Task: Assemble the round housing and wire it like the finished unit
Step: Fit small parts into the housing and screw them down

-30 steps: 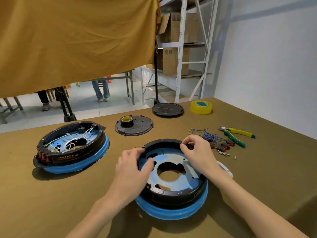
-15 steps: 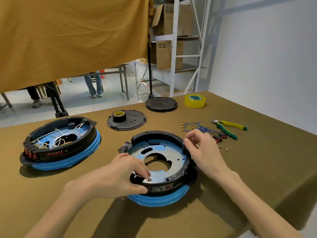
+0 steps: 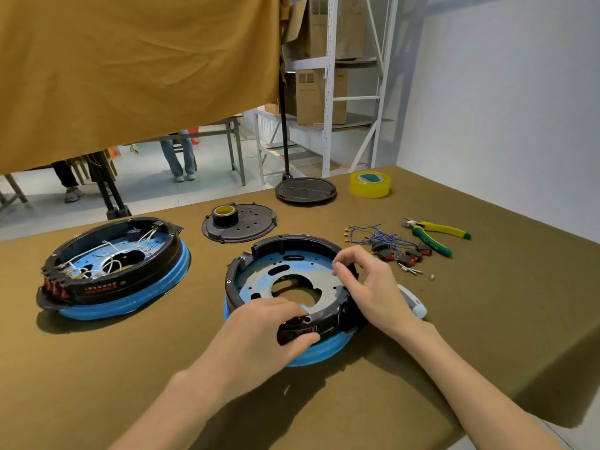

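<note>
Here, left hand (image 3: 259, 332): it grips the near rim of the round housing (image 3: 289, 287), thumb on the outside wall, likely to keep it from sliding.
Right hand (image 3: 367, 287): its fingers are curled at the far right rim and seem to pinch something tiny; I cannot tell what.
Round housing: it sits on the bench (image 3: 97, 368) between the two hands, open side up, maybe so work can be done inside.
Inside it: a flat blue plate (image 3: 259, 277) with holes, and no wires yet.
Beyond the right hand: loose blue wires (image 3: 373, 237) with red switches (image 3: 412, 254), and pliers (image 3: 435, 233), near enough to reach.
Far from the left hand, out to its left: the finished unit (image 3: 110, 267), with white wires inside, probably there to copy.
</note>
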### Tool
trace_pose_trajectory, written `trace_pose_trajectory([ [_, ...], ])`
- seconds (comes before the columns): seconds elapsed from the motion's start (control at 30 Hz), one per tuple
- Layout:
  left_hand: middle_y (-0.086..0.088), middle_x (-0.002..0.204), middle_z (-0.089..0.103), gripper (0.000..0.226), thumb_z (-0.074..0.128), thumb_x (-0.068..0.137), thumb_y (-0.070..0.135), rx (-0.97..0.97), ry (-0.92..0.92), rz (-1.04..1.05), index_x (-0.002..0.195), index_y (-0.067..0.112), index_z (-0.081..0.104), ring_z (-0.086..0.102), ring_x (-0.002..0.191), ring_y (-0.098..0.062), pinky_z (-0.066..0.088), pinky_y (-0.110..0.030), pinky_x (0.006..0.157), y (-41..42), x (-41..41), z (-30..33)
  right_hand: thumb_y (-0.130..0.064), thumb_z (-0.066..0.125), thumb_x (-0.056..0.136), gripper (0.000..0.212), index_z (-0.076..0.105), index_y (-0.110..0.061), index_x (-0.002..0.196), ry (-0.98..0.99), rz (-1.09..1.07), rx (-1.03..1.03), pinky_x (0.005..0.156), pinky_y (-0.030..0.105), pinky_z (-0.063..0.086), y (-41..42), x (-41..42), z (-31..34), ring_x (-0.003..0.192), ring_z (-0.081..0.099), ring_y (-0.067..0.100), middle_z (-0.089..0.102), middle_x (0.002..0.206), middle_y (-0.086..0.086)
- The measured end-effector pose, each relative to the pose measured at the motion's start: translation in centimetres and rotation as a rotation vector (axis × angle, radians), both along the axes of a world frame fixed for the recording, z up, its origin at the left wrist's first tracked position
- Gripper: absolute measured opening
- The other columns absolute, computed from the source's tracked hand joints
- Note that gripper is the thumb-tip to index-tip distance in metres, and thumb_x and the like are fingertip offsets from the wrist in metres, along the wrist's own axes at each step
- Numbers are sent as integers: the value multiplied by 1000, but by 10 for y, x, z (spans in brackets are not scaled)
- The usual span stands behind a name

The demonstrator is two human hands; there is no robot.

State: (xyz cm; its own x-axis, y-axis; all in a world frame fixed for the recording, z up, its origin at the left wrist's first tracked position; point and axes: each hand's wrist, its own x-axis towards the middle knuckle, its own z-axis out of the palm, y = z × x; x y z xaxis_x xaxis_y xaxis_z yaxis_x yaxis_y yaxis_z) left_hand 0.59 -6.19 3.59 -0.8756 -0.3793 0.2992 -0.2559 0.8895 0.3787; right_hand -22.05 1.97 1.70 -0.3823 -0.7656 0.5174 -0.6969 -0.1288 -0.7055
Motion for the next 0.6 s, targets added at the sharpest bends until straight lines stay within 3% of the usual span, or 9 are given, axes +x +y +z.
trace_pose_trajectory([
  [0.1, 33, 108, 62, 41, 72, 88, 48, 57, -5, -16, 128, 42, 63, 55, 110, 11, 44, -11, 95, -14, 6, 7, -18, 58, 103, 8, 64, -21, 98, -34, 27, 93, 82, 28, 51, -7, -9, 10, 88, 63, 10, 68, 87, -6],
  [0.2, 32, 109, 59, 42, 67, 85, 61, -81, -92, 15, 123, 45, 62, 49, 108, 10, 34, -16, 102, -24, 11, 6, -20, 49, 107, 20, 64, -18, 93, -101, 30, 102, 82, 38, 50, -12, -13, 17, 82, 65, 21, 71, 83, -3],
  [0.3, 28, 105, 55, 42, 62, 84, 70, -174, -175, 8, 116, 43, 63, 48, 94, 6, 36, -22, 94, -17, 5, -1, -19, 44, 109, 23, 60, -12, 94, -143, -28, 25, 80, 43, 51, -18, -6, 11, 78, 63, 20, 67, 79, 0],
  [0.47, 26, 103, 54, 42, 55, 83, 74, -182, -148, 34, 107, 41, 64, 43, 84, 7, 34, -18, 82, -11, 4, -5, -18, 42, 110, 23, 59, -12, 95, -216, -84, -66, 79, 41, 51, -25, 2, 3, 77, 62, 20, 67, 79, 6],
  [0.6, 20, 95, 61, 39, 55, 87, 70, -146, -190, -41, 104, 36, 65, 57, 81, -3, 48, -18, 72, 3, 3, 1, -17, 42, 110, 26, 58, -12, 91, -355, -68, -90, 79, 41, 53, -26, -2, 5, 81, 66, 30, 70, 73, 4],
])
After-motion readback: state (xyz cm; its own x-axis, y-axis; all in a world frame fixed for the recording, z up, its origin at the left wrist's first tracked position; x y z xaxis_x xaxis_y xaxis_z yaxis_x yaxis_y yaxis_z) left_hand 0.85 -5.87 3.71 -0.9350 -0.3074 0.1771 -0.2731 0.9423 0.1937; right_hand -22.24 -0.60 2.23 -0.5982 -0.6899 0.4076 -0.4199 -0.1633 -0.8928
